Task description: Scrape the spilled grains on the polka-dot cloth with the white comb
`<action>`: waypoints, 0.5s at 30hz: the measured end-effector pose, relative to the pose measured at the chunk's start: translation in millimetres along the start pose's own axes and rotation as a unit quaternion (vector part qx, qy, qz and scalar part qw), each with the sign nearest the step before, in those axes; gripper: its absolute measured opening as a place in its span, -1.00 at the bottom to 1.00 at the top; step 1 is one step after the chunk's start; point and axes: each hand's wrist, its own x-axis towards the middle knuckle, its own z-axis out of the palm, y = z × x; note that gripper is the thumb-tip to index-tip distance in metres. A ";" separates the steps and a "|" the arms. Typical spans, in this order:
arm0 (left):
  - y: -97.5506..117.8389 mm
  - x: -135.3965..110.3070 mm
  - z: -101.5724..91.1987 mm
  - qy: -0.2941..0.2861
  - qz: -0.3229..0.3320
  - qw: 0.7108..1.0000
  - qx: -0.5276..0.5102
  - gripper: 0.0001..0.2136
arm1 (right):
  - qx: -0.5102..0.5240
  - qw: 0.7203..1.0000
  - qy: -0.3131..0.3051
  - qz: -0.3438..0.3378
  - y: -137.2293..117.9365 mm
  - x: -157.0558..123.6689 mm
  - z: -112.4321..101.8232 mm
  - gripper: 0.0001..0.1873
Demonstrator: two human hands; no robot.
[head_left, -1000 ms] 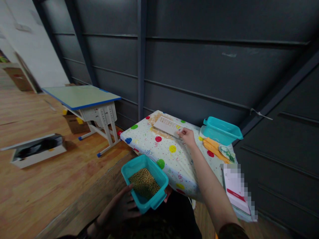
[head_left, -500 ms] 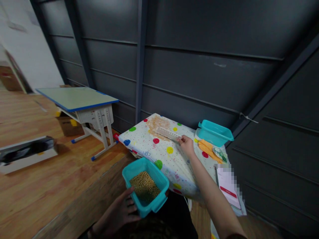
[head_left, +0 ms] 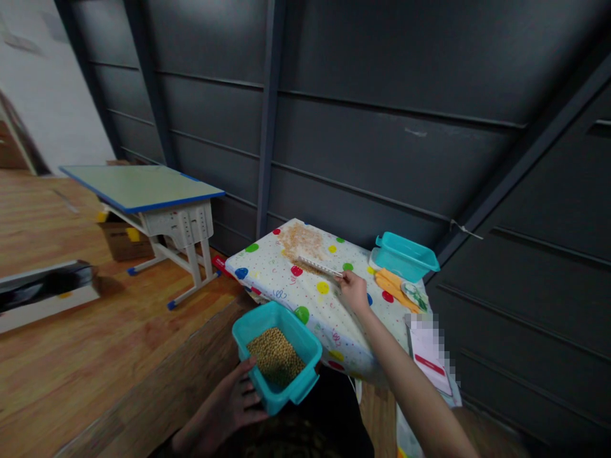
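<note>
My left hand (head_left: 233, 401) grips the near left side of a teal plastic container (head_left: 312, 346), thumb over its rim. Dried yellowish beans, like soybeans (head_left: 275, 356), partly fill this container, which is held in front of the table's edge. My right hand (head_left: 354, 291) pinches one end of a long white slotted strip (head_left: 319, 266), its exact kind unclear. The strip's far end is at the near edge of a spread of small tan grains (head_left: 298, 240) on the polka-dot tablecloth (head_left: 310, 292).
At the table's right stand a second teal container (head_left: 409, 254), an orange cloth (head_left: 392, 289) with a green-and-white item (head_left: 415, 296), and a tablet-like device (head_left: 427, 353). A desk (head_left: 143, 184) and a long open box (head_left: 52, 292) are left. A dark panelled wall (head_left: 353, 146) rises behind.
My right hand has tilted the strip from lying flatter to nearly on edge and drawn it slightly nearer. My left hand keeps its hold. The whole view has shifted a little.
</note>
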 end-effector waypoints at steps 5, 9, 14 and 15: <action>2.2 -7.0 9.1 0.025 0.005 1.000 0.006 -0.66 | -0.033 0.999 0.024 0.004 -8.6 -12.8 -2.9 -0.78; -2.4 -6.1 9.6 0.022 0.004 1.000 0.015 -0.63 | -0.080 0.996 0.024 -0.006 -14.3 -25.8 -5.5 -0.78; -16.4 -0.9 7.7 0.021 0.016 1.000 0.018 -0.64 | -0.151 0.986 0.071 0.002 -16.3 -47.3 -18.2 -0.70; -18.8 -0.4 8.1 0.022 0.017 0.999 0.016 -0.65 | -0.170 0.982 0.082 0.006 -15.9 -53.1 -21.2 -0.68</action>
